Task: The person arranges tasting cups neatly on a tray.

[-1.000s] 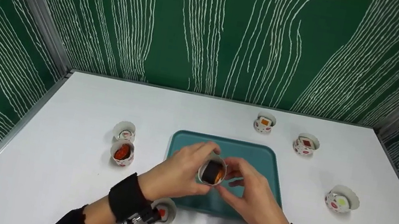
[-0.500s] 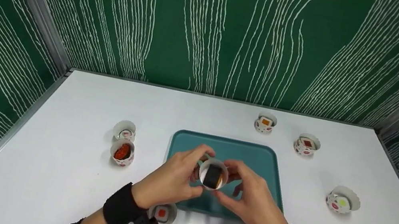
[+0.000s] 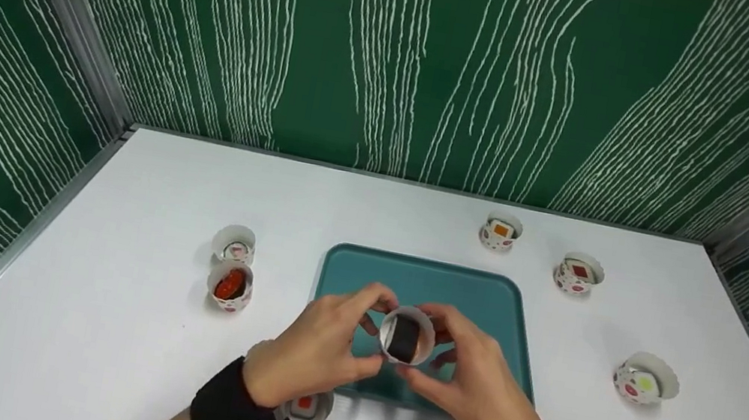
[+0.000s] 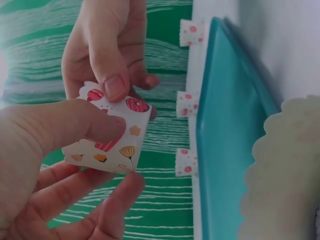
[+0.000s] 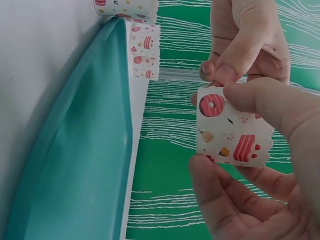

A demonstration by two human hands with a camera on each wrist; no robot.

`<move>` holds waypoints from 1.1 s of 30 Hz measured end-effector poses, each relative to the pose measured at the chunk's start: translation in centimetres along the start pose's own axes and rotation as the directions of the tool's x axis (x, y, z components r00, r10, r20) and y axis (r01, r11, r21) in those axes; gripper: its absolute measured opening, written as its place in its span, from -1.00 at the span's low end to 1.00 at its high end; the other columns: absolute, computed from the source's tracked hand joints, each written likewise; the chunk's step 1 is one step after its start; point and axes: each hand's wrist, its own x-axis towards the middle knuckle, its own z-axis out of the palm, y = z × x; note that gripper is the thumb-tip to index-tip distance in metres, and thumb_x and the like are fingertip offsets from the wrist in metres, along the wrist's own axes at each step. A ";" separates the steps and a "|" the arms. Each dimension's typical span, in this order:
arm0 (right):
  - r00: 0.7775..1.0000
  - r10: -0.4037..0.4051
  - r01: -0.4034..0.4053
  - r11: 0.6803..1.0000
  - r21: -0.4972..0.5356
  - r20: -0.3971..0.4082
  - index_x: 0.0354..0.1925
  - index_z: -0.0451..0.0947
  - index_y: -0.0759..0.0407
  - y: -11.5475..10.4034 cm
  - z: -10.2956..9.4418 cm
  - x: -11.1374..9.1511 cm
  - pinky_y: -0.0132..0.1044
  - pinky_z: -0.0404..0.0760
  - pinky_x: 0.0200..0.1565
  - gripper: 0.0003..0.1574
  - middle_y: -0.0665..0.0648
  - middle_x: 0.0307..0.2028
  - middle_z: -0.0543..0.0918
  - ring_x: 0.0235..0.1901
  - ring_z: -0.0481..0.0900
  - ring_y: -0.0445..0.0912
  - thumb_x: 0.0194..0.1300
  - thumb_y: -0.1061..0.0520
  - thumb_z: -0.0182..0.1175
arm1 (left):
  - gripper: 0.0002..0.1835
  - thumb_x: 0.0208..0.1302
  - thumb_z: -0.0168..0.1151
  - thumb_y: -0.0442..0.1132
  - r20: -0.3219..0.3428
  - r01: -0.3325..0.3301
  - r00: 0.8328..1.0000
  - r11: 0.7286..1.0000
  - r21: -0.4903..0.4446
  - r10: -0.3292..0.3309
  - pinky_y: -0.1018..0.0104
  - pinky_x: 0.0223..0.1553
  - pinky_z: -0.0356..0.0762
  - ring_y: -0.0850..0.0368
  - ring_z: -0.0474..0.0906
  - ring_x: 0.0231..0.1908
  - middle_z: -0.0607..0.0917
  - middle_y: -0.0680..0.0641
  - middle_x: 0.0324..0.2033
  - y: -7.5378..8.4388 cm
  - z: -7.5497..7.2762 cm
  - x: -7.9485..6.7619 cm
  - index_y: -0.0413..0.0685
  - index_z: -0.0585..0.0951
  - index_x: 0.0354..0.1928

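Observation:
My left hand (image 3: 320, 341) and right hand (image 3: 480, 372) pinch a small paper baking cup (image 3: 428, 331) between them, above the teal tray (image 3: 425, 272). Inside the cup lies a toy sushi piece (image 3: 404, 340) with a black band. In the left wrist view, both thumbs press the printed wall of the cup (image 4: 112, 150), with fingers on its far side. The right wrist view has the same cup (image 5: 220, 125) on its side, donuts and cake slices on its wall; its contents are hidden there.
Two cups stand left of the tray, one with a red-topped piece (image 3: 230, 285), one with a pale piece (image 3: 236, 251). Behind and right are cups with orange (image 3: 501, 230), dark red (image 3: 579, 271) and yellow-green (image 3: 647, 382) pieces. A red-topped piece (image 3: 305, 404) sits in another near my left wrist.
Both hands have shifted the held cup slightly right and nearer to me. It has turned in the fingers, so less of the piece's orange side shows. The other cups stay put.

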 end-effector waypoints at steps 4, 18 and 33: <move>1.000 -0.002 0.002 1.000 0.012 0.015 0.47 0.37 -0.08 0.0 0.0 0.0 -0.29 0.75 -0.02 -0.16 -0.17 0.08 0.67 0.06 0.68 -0.21 0.37 -0.14 0.48 | -0.48 0.31 0.48 -0.38 -0.013 -0.013 1.000 1.000 0.018 0.014 0.31 0.01 0.72 0.00 0.78 -0.03 0.74 -0.13 0.12 -0.1 0.3 -0.1 -0.10 0.50 0.24; 0.996 -0.087 0.087 0.996 -0.011 0.035 0.47 0.39 -0.05 0.5 0.1 0.0 -0.32 0.78 -0.08 -0.14 0.00 0.25 0.62 0.11 0.69 -0.10 0.32 0.14 0.54 | -0.56 0.30 0.51 -0.37 -0.055 -0.090 0.994 0.990 0.107 0.096 0.35 -0.02 0.65 0.08 0.68 -0.07 0.70 -0.06 0.02 -0.1 0.9 -0.4 -0.07 0.60 0.17; 0.993 -0.100 0.104 0.990 -0.094 0.055 0.30 0.45 -0.14 0.4 0.4 0.1 -0.30 0.61 -0.18 -0.26 -0.07 0.13 0.59 -0.09 0.54 -0.24 0.27 0.24 0.52 | -0.78 0.38 0.45 -0.37 -0.071 -0.118 0.990 0.988 0.102 0.125 0.38 -0.04 0.65 0.04 0.70 -0.11 0.72 -0.06 -0.13 -0.2 1.4 -0.8 -0.06 0.68 0.00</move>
